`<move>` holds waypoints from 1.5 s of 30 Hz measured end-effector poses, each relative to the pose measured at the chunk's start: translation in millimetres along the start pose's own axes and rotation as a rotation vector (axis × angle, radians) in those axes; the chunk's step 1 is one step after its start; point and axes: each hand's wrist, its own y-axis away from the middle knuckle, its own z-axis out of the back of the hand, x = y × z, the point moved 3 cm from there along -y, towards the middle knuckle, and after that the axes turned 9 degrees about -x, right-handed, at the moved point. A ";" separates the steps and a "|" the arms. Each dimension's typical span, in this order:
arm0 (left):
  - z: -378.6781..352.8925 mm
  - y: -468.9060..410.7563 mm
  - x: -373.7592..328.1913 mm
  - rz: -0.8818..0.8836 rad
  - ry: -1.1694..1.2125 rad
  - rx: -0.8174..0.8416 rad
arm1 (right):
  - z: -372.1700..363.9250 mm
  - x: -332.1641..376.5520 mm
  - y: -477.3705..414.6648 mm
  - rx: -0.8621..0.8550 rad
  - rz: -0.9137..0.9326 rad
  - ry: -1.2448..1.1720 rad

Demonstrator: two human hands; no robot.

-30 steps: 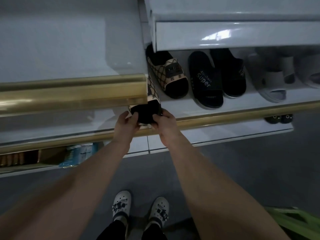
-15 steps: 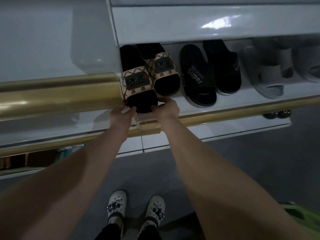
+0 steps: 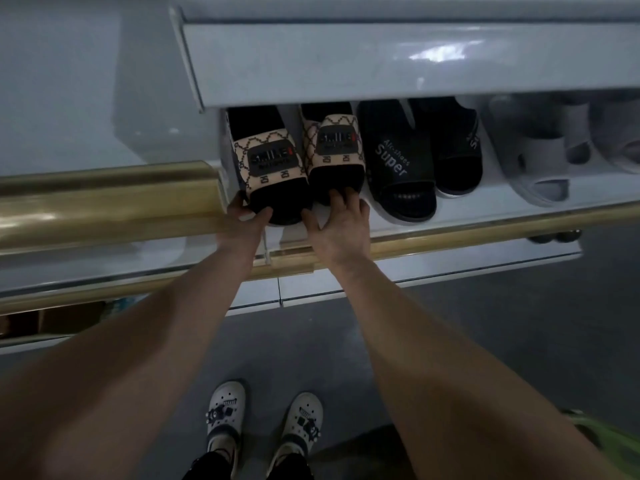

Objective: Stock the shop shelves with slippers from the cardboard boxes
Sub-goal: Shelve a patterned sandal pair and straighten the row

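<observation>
Two black slippers with beige patterned straps lie side by side on the white shelf (image 3: 346,226) with a gold front rail. My left hand (image 3: 246,221) grips the toe end of the left patterned slipper (image 3: 270,168), thumb and fingers on either side of it. My right hand (image 3: 341,225) has spread fingers, and its fingertips touch the toe of the right patterned slipper (image 3: 334,150). Both slippers point toe toward me.
A black pair marked "Super" (image 3: 398,161) and grey slippers (image 3: 540,157) fill the shelf to the right. Another white shelf (image 3: 381,60) overhangs above. A gold rail (image 3: 104,202) runs left. A lower shelf holds a cardboard box (image 3: 52,318). A green object (image 3: 609,441) lies on the floor, right.
The left slipper has been turned flat and slid onto the shelf beside its mate. My right hand let go of it and moved onto the right slipper's toe.
</observation>
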 end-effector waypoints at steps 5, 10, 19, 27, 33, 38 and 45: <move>1.4 1.9 2.7 0.011 0.005 0.068 | 5.4 -11.5 12.9 0.034 0.002 -0.037; -4.2 5.9 -0.8 -0.023 -0.093 0.155 | 16.4 -19.5 12.9 0.102 -0.081 -0.068; 0.4 65.6 -8.4 -0.124 -0.195 0.067 | 51.5 -34.8 67.7 0.042 -0.125 -0.142; -5.5 148.2 -1.8 -0.292 -0.327 0.400 | 86.1 -56.5 148.9 -0.043 -0.252 -0.177; -17.2 213.5 14.6 -0.403 -0.434 0.618 | 113.5 -88.5 223.0 -0.137 -0.400 -0.168; -33.3 279.0 45.9 -0.515 -0.569 0.748 | 126.0 -125.8 297.7 -0.182 -0.589 -0.190; -63.3 390.6 129.8 -0.591 -0.727 0.984 | 127.3 -205.8 431.0 -0.173 -0.830 -0.211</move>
